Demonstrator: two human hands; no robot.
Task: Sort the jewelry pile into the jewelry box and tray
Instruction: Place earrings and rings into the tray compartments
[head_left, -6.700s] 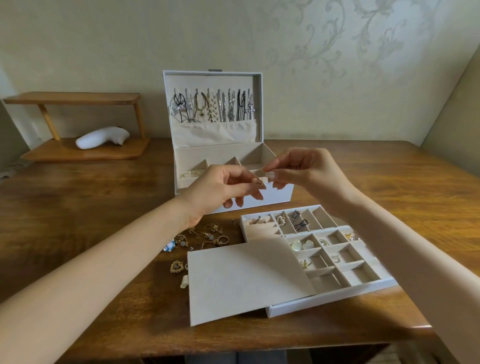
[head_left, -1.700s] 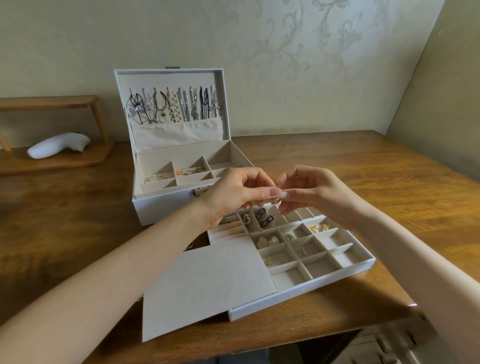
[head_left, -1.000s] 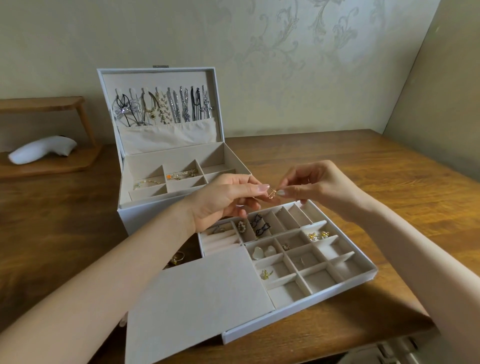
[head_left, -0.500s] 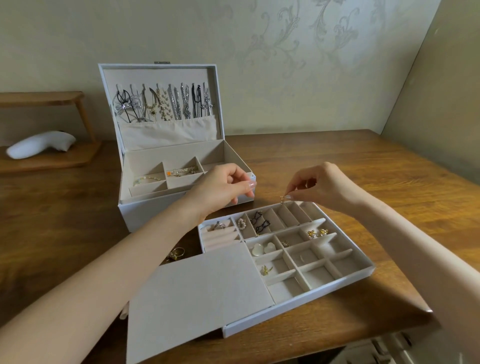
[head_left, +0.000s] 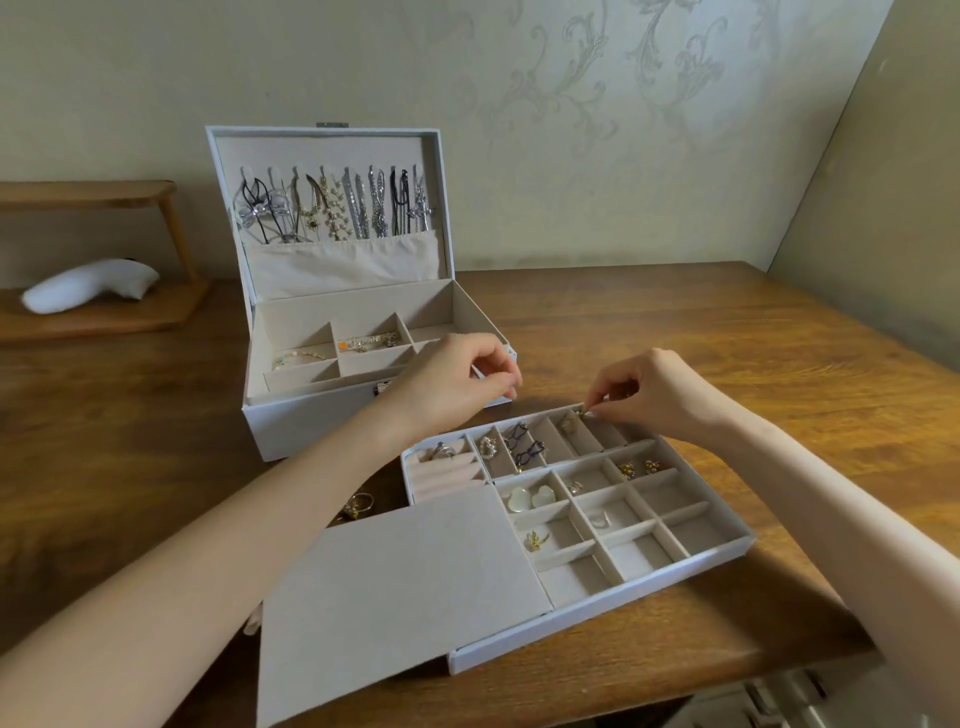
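The white jewelry tray (head_left: 597, 616) lies at the table's front with several small pieces in its compartments. My right hand (head_left: 649, 395) pinches a small gold earring (head_left: 582, 412) over the tray's far row, just beyond another gold piece (head_left: 566, 423) lying in that compartment. My left hand (head_left: 457, 387) hovers above the tray's far left corner with curled fingers, and nothing shows between them. The open jewelry box (head_left: 374, 415) stands behind, with necklaces (head_left: 337, 208) hung in its lid. My left forearm hides most of the jewelry pile (head_left: 358, 505).
A flat beige panel (head_left: 400, 597) covers the tray's near left part and overhangs the table's front edge. A wooden shelf (head_left: 104, 317) at the far left carries a white object (head_left: 88, 286). A wall (head_left: 883, 208) stands close on the right.
My hands held one small gold piece together above the tray, then parted. My right hand lowered to the tray's far row with the earring; my left hand drew back left.
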